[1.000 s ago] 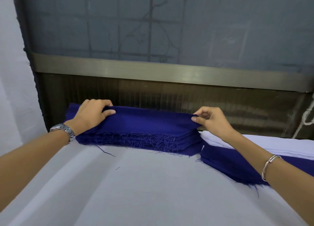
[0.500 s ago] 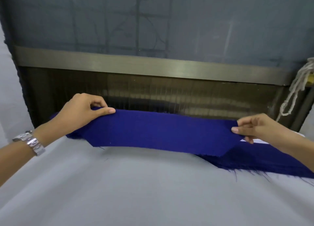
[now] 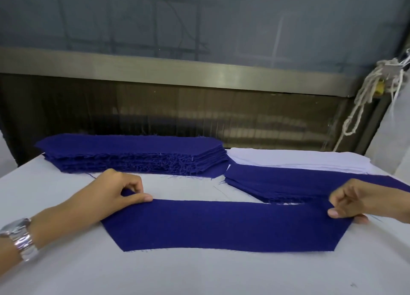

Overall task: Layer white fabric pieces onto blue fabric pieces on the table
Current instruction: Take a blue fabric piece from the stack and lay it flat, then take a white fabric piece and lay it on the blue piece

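Observation:
A single long blue fabric piece (image 3: 221,226) lies flat on the white table (image 3: 199,272) in front of me. My left hand (image 3: 111,197) pinches its left end between thumb and fingers. At the other end, my right hand (image 3: 359,201) pinches the right corner. A thick stack of blue pieces (image 3: 133,154) sits at the back left. To the back right, a stack of white fabric pieces (image 3: 299,159) rests beside a lower stack of blue pieces (image 3: 288,181).
A metal rail (image 3: 177,70) and a dark panel run along the table's far edge. Knotted white cord (image 3: 363,99) hangs at the right. A watch is on my left wrist.
Both hands lifted the top blue piece off the back-left stack and carried it toward me. It now lies spread flat on the table, still held at both ends.

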Demonstrator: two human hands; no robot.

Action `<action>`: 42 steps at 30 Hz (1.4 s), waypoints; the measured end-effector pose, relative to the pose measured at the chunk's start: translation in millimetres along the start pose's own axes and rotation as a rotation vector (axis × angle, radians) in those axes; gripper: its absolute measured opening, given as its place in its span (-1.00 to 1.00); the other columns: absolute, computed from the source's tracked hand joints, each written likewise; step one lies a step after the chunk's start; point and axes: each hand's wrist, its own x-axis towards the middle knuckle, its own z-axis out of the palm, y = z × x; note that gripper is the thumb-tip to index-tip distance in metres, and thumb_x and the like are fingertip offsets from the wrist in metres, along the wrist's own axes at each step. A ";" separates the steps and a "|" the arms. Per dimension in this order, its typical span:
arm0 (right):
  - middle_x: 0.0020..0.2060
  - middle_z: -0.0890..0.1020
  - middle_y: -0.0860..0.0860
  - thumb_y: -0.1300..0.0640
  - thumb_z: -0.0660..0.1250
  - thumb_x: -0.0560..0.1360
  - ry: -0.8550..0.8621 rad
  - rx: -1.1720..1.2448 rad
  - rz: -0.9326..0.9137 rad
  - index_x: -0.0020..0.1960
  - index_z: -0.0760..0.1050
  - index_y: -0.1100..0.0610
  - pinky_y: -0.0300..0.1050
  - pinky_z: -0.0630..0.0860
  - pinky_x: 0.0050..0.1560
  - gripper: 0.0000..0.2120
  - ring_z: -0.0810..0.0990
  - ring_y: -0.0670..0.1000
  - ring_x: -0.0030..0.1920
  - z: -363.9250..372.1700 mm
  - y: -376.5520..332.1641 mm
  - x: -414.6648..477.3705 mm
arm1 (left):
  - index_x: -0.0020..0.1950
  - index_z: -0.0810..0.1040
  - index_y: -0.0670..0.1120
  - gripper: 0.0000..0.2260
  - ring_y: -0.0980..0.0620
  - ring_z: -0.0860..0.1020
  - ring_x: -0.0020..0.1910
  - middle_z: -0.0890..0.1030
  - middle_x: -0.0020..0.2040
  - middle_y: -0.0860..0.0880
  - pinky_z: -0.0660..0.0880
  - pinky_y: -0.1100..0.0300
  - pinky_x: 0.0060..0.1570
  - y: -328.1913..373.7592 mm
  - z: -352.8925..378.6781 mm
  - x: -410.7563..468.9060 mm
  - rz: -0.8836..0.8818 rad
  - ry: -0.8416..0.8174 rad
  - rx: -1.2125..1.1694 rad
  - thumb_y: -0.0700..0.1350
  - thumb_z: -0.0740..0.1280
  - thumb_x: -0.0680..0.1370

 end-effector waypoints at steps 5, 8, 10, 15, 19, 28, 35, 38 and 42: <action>-0.46 0.53 0.00 -0.18 0.57 0.38 -0.024 -0.009 0.039 -0.31 0.54 0.03 -0.31 0.33 -0.40 -0.66 0.41 -0.10 -0.47 1.3 7.4 -1.0 | -0.27 0.44 0.17 -0.40 0.19 0.48 -0.40 0.51 -0.43 0.18 0.36 0.32 -0.41 -3.5 7.6 -8.5 0.070 0.191 0.384 0.58 -0.14 0.38; -0.45 0.52 0.00 -0.21 0.58 0.35 -0.024 -0.027 0.067 -0.31 0.53 0.01 -0.31 0.33 -0.41 -0.64 0.41 -0.11 -0.47 -1.5 7.7 -3.2 | -0.31 0.41 0.19 -0.37 0.19 0.43 -0.47 0.45 -0.50 0.18 0.26 0.32 -0.48 -5.1 9.0 -9.5 0.090 0.229 0.399 0.63 -0.19 0.31; -0.45 0.52 0.02 -0.22 0.59 0.33 -0.024 -0.050 0.086 -0.30 0.53 0.03 -0.30 0.33 -0.41 -0.62 0.41 -0.11 -0.47 -3.4 8.9 -5.2 | -0.31 0.42 0.19 -0.41 0.18 0.45 -0.47 0.46 -0.50 0.15 0.26 0.32 -0.48 -6.6 7.9 -9.0 0.069 0.228 0.391 0.63 -0.10 0.30; -0.44 0.51 0.00 -0.26 0.59 0.29 -0.016 -0.079 0.132 -0.29 0.53 0.02 -0.31 0.33 -0.42 -0.60 0.42 -0.11 -0.45 -6.1 13.3 -7.2 | -0.31 0.50 0.19 -0.57 0.17 0.50 -0.44 0.53 -0.41 0.16 0.32 0.29 -0.45 -6.2 4.9 -8.3 -0.019 0.191 0.323 0.53 0.21 0.27; -0.44 0.49 -0.02 -0.27 0.59 0.29 -0.007 -0.097 0.170 -0.27 0.54 0.02 -0.31 0.34 -0.41 -0.60 0.41 -0.12 -0.43 -6.9 15.3 -7.8 | -0.29 0.54 0.16 -0.57 0.27 0.55 -0.27 0.57 -0.33 0.29 0.40 0.25 -0.42 -7.1 -1.0 -8.1 -0.069 0.155 0.265 0.51 0.28 0.25; -0.36 0.60 0.02 -0.33 0.60 0.20 -0.001 -0.071 0.192 -0.19 0.61 0.01 -0.33 0.42 -0.34 -0.54 0.51 -0.11 -0.36 -7.7 12.0 -10.8 | -0.26 0.54 0.21 -0.53 0.35 0.53 -0.35 0.56 -0.42 0.29 0.41 0.26 -0.44 -20.1 -24.4 -7.4 -0.194 0.036 0.327 0.55 0.26 0.14; -0.35 0.66 0.01 -0.40 0.59 0.05 0.058 -0.111 0.231 -0.14 0.66 -0.04 -0.35 0.40 -0.40 -0.43 0.52 -0.15 -0.40 -7.0 -5.8 -18.0 | -0.21 0.53 0.25 -0.69 0.24 0.53 -0.42 0.56 -0.32 0.38 0.34 0.34 -0.48 3.1 -22.3 -3.9 -0.126 0.185 0.273 0.43 0.21 0.34; -0.33 0.68 0.03 -0.32 0.54 0.18 0.144 -0.112 0.269 -0.20 0.67 0.06 -0.28 0.34 -0.42 -0.53 0.47 -0.12 -0.42 -9.7 -17.2 -22.9 | -0.17 0.51 0.27 -0.77 0.28 0.55 -0.23 0.56 -0.19 0.41 0.37 0.33 -0.48 31.3 -17.8 8.2 0.003 0.209 0.233 0.36 0.19 0.41; -0.40 0.63 0.09 -0.02 0.47 0.47 0.369 -0.039 0.287 -0.25 0.62 0.23 -0.22 0.31 -0.43 -0.69 0.42 -0.04 -0.42 -24.3 -28.6 -20.0 | -0.09 0.51 0.29 -0.91 0.24 0.53 -0.25 0.57 -0.29 0.28 0.39 0.34 -0.43 66.8 -3.5 38.4 0.093 0.163 0.280 0.25 0.30 0.50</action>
